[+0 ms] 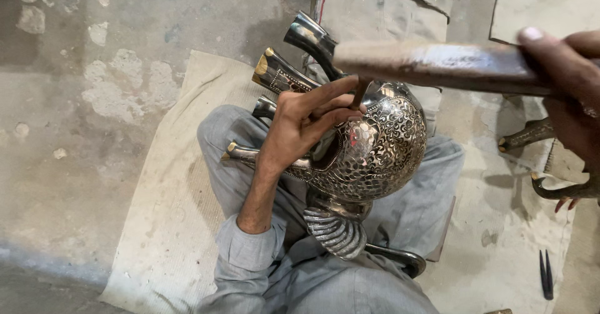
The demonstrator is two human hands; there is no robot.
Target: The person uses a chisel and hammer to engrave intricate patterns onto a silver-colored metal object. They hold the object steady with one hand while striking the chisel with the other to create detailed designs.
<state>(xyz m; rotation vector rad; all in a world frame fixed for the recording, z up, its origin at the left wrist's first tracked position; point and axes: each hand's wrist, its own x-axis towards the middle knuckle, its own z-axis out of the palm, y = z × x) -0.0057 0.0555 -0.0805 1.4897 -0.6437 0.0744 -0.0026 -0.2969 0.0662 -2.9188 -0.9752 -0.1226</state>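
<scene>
We find the engraved metal vessel resting on the seated person's lap, its branching spouts pointing up and left. The left hand lies on the vessel, fingers pinching a thin punch against its surface. The right hand is wrapped tight around a hammer handle, which crosses above and hides part of the vessel. Loose curved metal pieces lie to the right, dark tweezers further down, a cloth mat beneath.

Worn grey concrete floor with pale patches, beige woven cloth mat spread on it, flat cardboard sheet at upper right, even soft light
</scene>
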